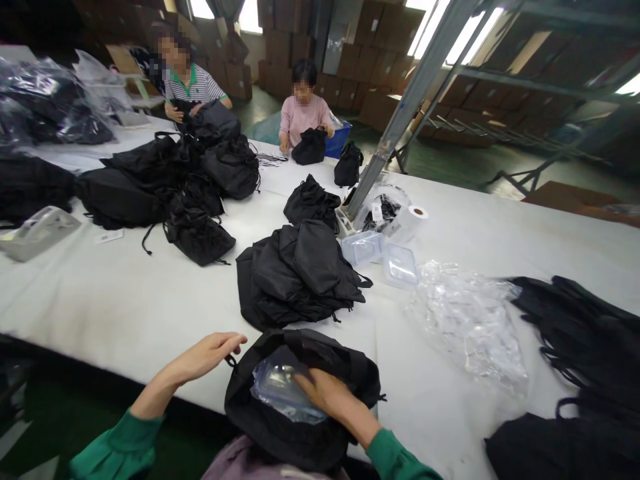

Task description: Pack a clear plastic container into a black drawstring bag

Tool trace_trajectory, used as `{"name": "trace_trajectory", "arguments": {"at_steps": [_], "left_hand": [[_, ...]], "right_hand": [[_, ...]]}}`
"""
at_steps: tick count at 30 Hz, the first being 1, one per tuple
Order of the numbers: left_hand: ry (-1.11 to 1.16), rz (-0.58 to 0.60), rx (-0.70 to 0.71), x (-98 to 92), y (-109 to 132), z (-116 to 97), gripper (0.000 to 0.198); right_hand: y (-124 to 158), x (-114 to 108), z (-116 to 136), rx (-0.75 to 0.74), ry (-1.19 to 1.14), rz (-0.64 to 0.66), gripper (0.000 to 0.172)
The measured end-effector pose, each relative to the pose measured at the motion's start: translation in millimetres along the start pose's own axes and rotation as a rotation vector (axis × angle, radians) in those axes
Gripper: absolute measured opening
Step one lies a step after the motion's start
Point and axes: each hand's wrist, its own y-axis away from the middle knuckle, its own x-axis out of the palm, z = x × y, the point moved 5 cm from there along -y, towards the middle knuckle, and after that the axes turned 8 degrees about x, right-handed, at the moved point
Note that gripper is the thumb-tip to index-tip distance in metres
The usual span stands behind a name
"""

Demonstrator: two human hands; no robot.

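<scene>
A black drawstring bag (280, 427) lies open at the near table edge in front of me. My right hand (327, 395) reaches into its mouth and rests on a clear plastic packet (277, 393) inside it, fingers curled on the packet. At the bag's left rim my left hand (213, 353) has its fingers pinched together on the black fabric or its cord. Both my sleeves are green.
A pile of black bags (295, 273) lies just beyond, more heaps at left (165, 180) and right (585, 333). Two clear plastic boxes (380, 257), crumpled clear film (470, 320) and a tape roll (413, 217) sit mid-table. A slanted metal post (400, 113) rises there. Two people work at the far side.
</scene>
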Motion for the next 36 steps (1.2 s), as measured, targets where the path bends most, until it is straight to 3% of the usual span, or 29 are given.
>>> {"name": "trace_trajectory", "arguments": {"at_steps": [4,5,7,9,10,12,14,15,17,19,20,21,22,24,26,28,30,32,36], "left_hand": [[0.067,0.080,-0.074,7.1,14,43,0.051],[0.134,0.038,-0.109,9.4,18,55,0.054],[0.331,-0.115,-0.165,15.3,25,74,0.060],[0.587,-0.293,-0.178,25.3,29,86,0.066],[0.719,-0.377,-0.188,31.9,31,91,0.066],[0.951,-0.508,-0.233,46.9,31,99,0.061],[1.107,-0.565,-0.319,60.4,28,105,0.046],[1.138,-0.605,-0.365,63.2,27,107,0.037],[1.073,-0.799,-0.387,54.5,31,104,0.023],[0.896,-1.061,-0.224,31.8,44,85,0.020],[0.806,-1.114,-0.097,21.7,51,68,0.022],[0.739,-1.069,0.021,15.9,55,49,0.024],[0.691,-0.951,0.099,15.0,59,30,0.024],[0.606,-0.605,0.099,28.4,64,1,0.033],[0.515,-0.284,-0.029,54.2,71,-8,0.047],[0.446,-0.087,-0.150,80.7,80,-2,0.055],[0.413,-0.008,-0.224,102.9,86,13,0.064],[0.386,-0.001,-0.237,119.7,90,29,0.069],[0.371,0.042,-0.210,144.3,96,49,0.066]], "right_hand": [[64,-48,-29,-0.022,-0.553,-0.059,0.048],[77,-60,-47,0.034,-0.735,-0.146,0.050],[102,-75,-92,0.198,-1.069,-0.456,0.054],[123,-70,-132,0.368,-1.279,-0.758,0.061],[127,-59,-146,0.444,-1.331,-0.814,0.065],[124,-29,-159,0.545,-1.371,-0.729,0.072],[115,-5,-159,0.562,-1.348,-0.612,0.077],[114,-1,-157,0.556,-1.300,-0.635,0.078],[119,-11,-147,0.504,-1.113,-0.827,0.078],[132,-41,-121,0.339,-0.783,-1.048,0.068],[138,-57,-100,0.187,-0.583,-1.107,0.059],[141,-71,-74,0.003,-0.374,-1.125,0.050],[144,-80,-46,-0.188,-0.166,-1.109,0.044],[140,-81,3,-0.475,0.193,-1.007,0.043],[123,-70,32,-0.556,0.460,-0.886,0.050],[98,-59,38,-0.510,0.659,-0.806,0.056],[75,-55,31,-0.465,0.773,-0.791,0.057],[58,-59,19,-0.460,0.806,-0.799,0.057],[43,-77,11,-0.566,0.625,-0.780,0.054]]}}
